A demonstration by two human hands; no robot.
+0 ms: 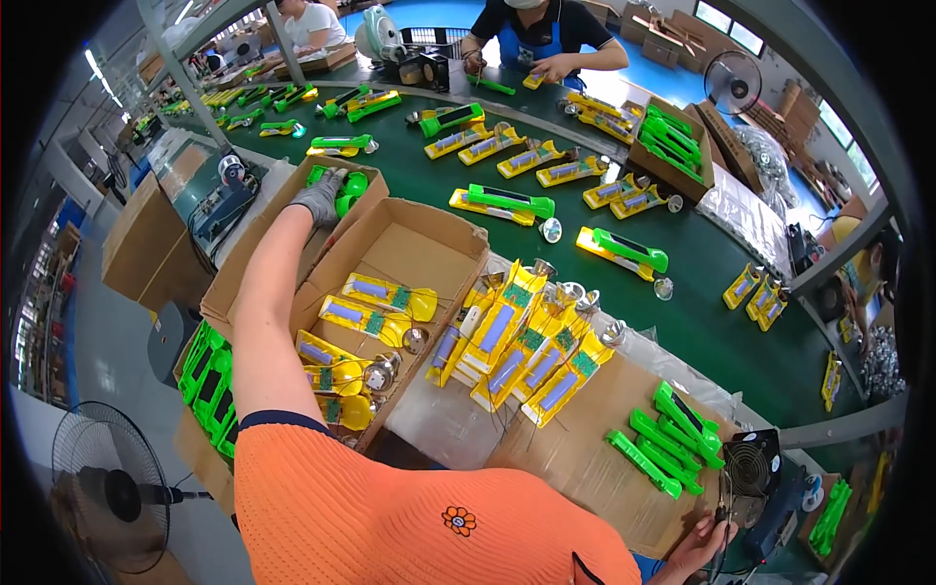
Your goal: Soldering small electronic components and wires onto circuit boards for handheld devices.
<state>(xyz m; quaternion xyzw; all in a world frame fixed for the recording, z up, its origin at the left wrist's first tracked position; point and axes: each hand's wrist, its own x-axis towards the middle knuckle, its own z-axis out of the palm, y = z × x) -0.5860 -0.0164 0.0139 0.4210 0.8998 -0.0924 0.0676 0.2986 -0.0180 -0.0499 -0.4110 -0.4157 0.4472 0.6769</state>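
Observation:
My left hand point(320, 200), in a grey glove, reaches into the far end of a cardboard box, its fingers closed over a green plastic flashlight casing point(350, 191). At the lower right my bare right hand point(702, 542) grips a soldering iron point(722, 509), a thin pen-like tool held upright. Green casings point(665, 444) lie in a group on a cardboard sheet beside that hand. In front of me several yellow casing halves point(531, 341) with purple batteries, green circuit boards and wired lamp heads lie in a row. More yellow halves point(366, 312) lie inside an open cardboard box point(429, 234).
A green conveyor belt point(409, 185) carries yellow and green flashlight parts past the bench. Across it a masked co-worker point(551, 44) handles parts. A small black fan point(751, 463) stands near my right hand, a large floor fan point(112, 487) at left. A metal post point(185, 73) rises at the far left.

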